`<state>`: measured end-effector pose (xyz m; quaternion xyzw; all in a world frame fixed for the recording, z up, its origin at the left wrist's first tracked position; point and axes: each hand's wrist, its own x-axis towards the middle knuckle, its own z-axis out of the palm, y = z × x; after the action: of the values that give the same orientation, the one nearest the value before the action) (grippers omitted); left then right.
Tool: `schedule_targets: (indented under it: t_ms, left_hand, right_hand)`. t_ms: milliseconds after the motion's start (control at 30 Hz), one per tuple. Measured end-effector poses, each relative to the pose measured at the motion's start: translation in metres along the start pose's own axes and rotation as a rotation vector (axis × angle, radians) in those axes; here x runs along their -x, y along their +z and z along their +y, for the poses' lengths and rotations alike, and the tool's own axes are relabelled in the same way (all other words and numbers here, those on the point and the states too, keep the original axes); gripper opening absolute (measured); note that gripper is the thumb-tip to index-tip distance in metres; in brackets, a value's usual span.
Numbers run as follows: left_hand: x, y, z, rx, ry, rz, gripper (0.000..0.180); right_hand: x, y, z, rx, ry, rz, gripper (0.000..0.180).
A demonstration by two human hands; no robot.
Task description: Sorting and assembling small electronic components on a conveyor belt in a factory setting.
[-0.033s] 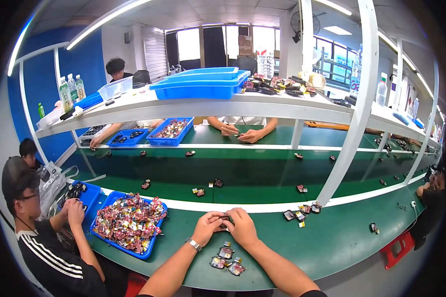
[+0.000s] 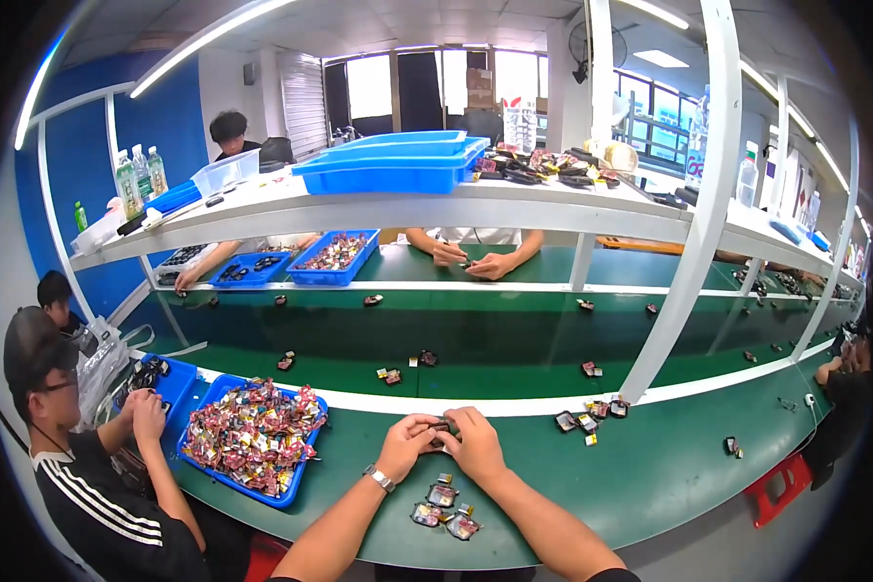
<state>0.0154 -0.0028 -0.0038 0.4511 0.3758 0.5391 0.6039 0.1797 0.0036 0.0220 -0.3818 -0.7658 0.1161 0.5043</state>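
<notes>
Both hands meet over the green table in front of me, fingers closed around a small dark part [image 2: 440,428]; they cover most of it, so its kind is unclear. My left hand [image 2: 406,447], with a metal-banded watch at the wrist, grips one side. My right hand [image 2: 476,445] pinches the other. Between my forearms lie three small dark-rimmed electronic pieces, among them an upper one [image 2: 442,496], a left one [image 2: 426,514] and a right one [image 2: 463,527]. A blue tray [image 2: 279,501] heaped with small red circuit boards [image 2: 252,436] stands left of my hands.
A white rail [image 2: 514,405] separates my green tabletop [image 2: 553,466] from a lower green strip carrying scattered pieces. More pieces [image 2: 588,423] lie right, beside a white post [image 2: 684,213]. Overhead, a shelf [image 2: 378,215] holds blue trays. One co-worker [image 2: 97,485] sits left; others work across and right.
</notes>
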Motion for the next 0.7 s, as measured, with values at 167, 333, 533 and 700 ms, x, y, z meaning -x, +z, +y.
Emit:
schedule_targets:
  t_ms: [167,333,533,700]
  left_hand:
    - [-0.002,0.002,-0.003,-0.122,0.041,0.019,0.019]
    - [-0.002,0.002,-0.009,-0.258,0.136,0.025,0.019]
    - [-0.011,0.0,-0.002,-0.289,0.302,0.224,0.019]
    - [-0.015,-0.011,-0.01,-0.278,0.216,0.233,0.016]
  right_hand:
    - [0.002,-0.001,0.015,-0.268,0.136,-0.114,0.022]
    - [0.004,0.011,0.016,-0.303,0.282,-0.082,0.018]
    - [-0.052,0.009,0.097,-0.222,0.4,0.09,0.019]
    - [-0.093,-0.009,0.144,0.169,0.627,-0.069,0.034]
